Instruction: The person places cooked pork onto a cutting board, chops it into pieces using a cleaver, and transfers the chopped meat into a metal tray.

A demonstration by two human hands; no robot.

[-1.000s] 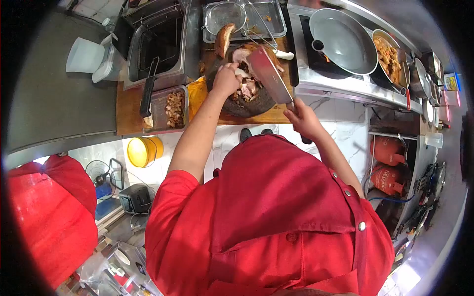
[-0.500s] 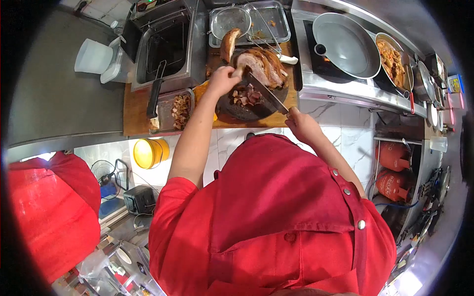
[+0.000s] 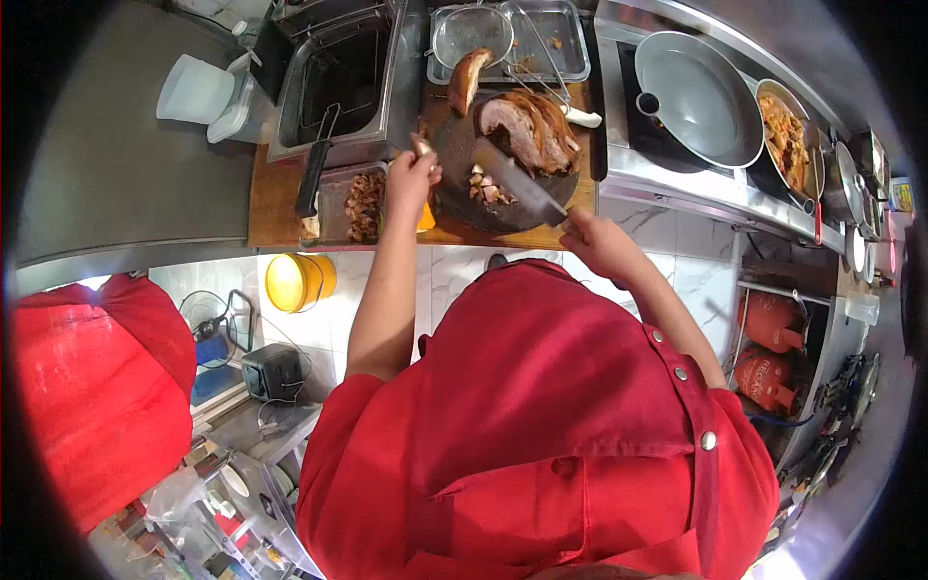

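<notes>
My right hand (image 3: 592,237) is closed round the handle of a cleaver (image 3: 520,184), whose blade lies over the round dark chopping board (image 3: 454,184). Chopped meat pieces (image 3: 490,188) sit left of the blade. A large piece of roast meat (image 3: 532,130) rests on the board's far side, and a smaller browned piece (image 3: 468,79) lies at its far left edge. Left of the board, my left hand (image 3: 413,179) is closed on a small pale piece that sticks up from the fingers.
A metal tray of chopped meat (image 3: 338,208) stands left. Behind are a fryer (image 3: 340,87), and a steel tray (image 3: 576,48) with a strainer (image 3: 472,37). A pan (image 3: 698,100) sits at right. A person in red (image 3: 106,387) is at lower left.
My left hand has moved left, off the meat and away from the board, with a small piece in it. The cleaver has come away from the large meat, its blade now lying flatter beside the chopped pieces.
</notes>
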